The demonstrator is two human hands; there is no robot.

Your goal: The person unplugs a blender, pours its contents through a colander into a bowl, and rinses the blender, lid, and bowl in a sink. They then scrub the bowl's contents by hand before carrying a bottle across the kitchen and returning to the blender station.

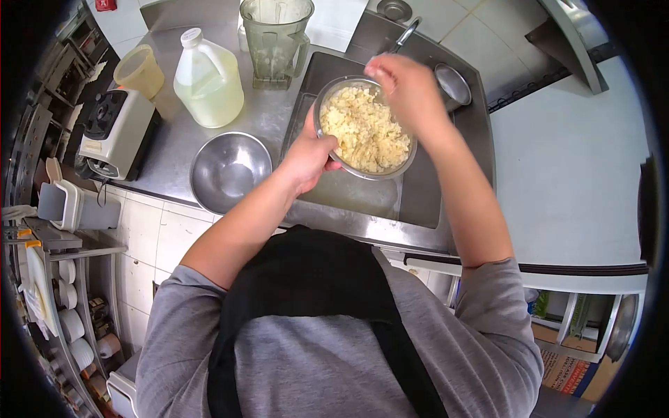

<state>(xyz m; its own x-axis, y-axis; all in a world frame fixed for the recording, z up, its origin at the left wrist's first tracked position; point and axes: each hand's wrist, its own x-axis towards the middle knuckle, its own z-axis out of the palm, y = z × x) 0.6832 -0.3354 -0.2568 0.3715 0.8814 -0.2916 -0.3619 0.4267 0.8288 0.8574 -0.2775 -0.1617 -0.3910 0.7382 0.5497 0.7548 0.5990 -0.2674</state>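
Note:
A round metal bowl (376, 175) is tilted over the sink, filled with pale yellow, crumbly food (362, 129) that looks like small grains or mash. My left hand (309, 159) grips its left side, thumb over the rim and fingers underneath. Above the bowl's upper right edge is my right hand (411, 90), slightly blurred, its fingers drawn together near the rim. What those fingers hold, if anything, cannot be made out. Below the bowl lies the dark sink basin (348, 205), with the faucet (408, 35) behind my right hand.
On the steel counter stand an empty metal bowl (230, 174), a jug of pale liquid (209, 80), a blender jar (275, 45), a blender base (118, 132) and a yellowish plastic container (139, 72). Another metal bowl (453, 87) leans at the sink's right. A white surface (571, 174) lies right.

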